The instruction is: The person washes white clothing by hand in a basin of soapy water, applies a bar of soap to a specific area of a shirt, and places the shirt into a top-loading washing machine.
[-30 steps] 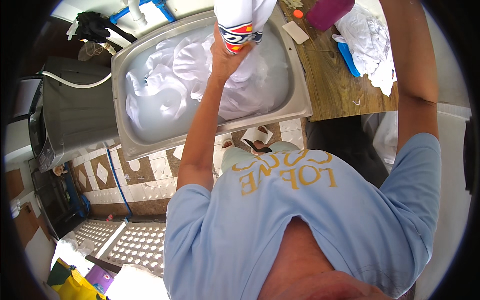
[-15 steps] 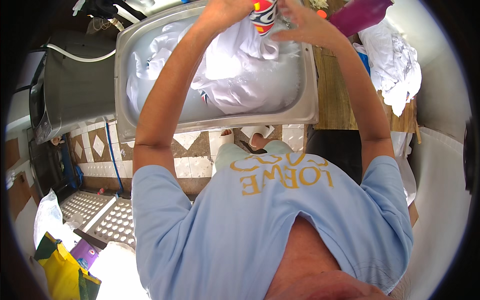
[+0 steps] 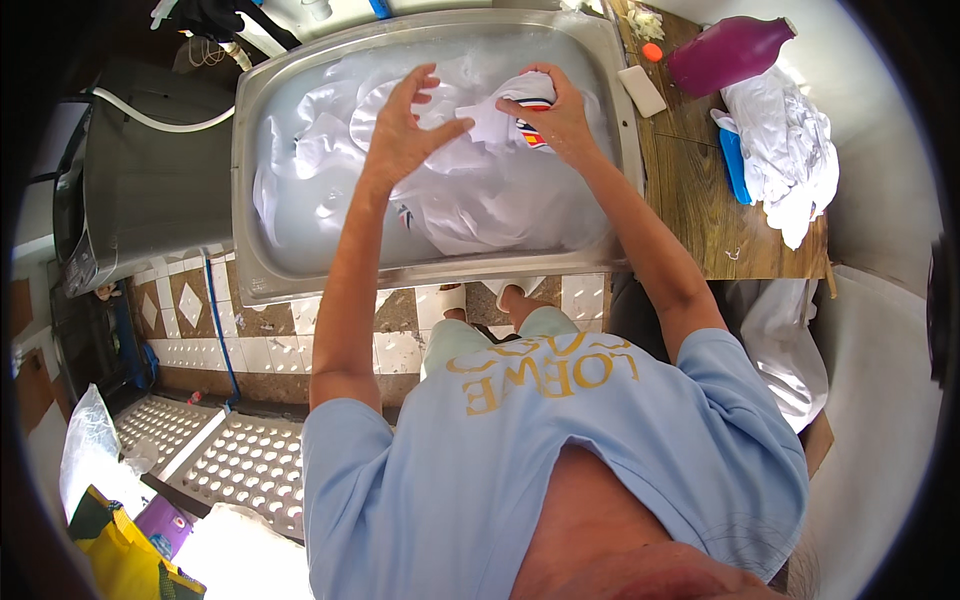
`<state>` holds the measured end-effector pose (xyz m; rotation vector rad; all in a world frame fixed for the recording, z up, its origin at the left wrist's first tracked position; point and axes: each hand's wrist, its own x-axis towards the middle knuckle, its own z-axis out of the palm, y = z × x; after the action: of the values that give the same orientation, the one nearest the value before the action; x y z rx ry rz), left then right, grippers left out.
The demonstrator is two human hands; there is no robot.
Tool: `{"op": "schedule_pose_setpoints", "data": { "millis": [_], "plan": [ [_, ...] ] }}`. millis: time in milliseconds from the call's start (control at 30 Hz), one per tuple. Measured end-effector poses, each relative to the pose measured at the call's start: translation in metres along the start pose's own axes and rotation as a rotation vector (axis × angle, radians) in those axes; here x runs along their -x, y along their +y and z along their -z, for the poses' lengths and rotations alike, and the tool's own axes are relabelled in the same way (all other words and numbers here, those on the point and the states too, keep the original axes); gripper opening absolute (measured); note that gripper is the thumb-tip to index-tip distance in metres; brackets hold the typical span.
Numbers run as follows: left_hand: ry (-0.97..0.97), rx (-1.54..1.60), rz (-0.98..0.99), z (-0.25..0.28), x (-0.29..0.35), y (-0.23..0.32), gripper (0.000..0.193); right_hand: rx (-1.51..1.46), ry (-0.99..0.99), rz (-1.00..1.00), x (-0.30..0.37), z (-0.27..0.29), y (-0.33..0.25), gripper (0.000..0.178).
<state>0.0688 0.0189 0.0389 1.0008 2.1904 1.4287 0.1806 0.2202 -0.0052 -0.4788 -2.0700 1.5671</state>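
Observation:
A metal basin point(image 3: 440, 272) of cloudy water holds soaked white clothes point(image 3: 470, 210). Near its far right part, my right hand point(image 3: 562, 118) grips a white garment point(image 3: 490, 124) by a bunched portion with a red, yellow and dark patterned trim. My left hand point(image 3: 398, 140) hovers over the clothes to the left, fingers spread and thumb pointing toward that garment. Whether the thumb tip touches the cloth is hard to tell.
A wooden top point(image 3: 690, 225) right of the basin carries a pale soap bar point(image 3: 642, 91), an orange cap point(image 3: 652, 52), a purple bottle point(image 3: 730, 55) lying down and a white cloth pile point(image 3: 785, 150) over a blue item point(image 3: 735, 168). A dark grey appliance point(image 3: 165, 170) stands left.
Both hands have come lower and nearer. The left hand, formerly up by the patterned trim, is now spread apart from it; the right hand, formerly open, now grips the garment.

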Motion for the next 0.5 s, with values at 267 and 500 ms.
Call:
{"op": "schedule_pose_setpoints", "data": {
  "millis": [267, 500],
  "plan": [
    [0.212, 0.045, -0.172, -0.068, -0.01, -0.023, 0.12, -0.347, -0.041, 0.294, -0.034, 0.005, -0.168, 0.035],
    [0.527, 0.494, -0.402, -0.056, -0.054, 0.011, 0.035, -0.875, 0.303, 0.069, -0.008, 0.048, -0.136, 0.033]
  ]
}}
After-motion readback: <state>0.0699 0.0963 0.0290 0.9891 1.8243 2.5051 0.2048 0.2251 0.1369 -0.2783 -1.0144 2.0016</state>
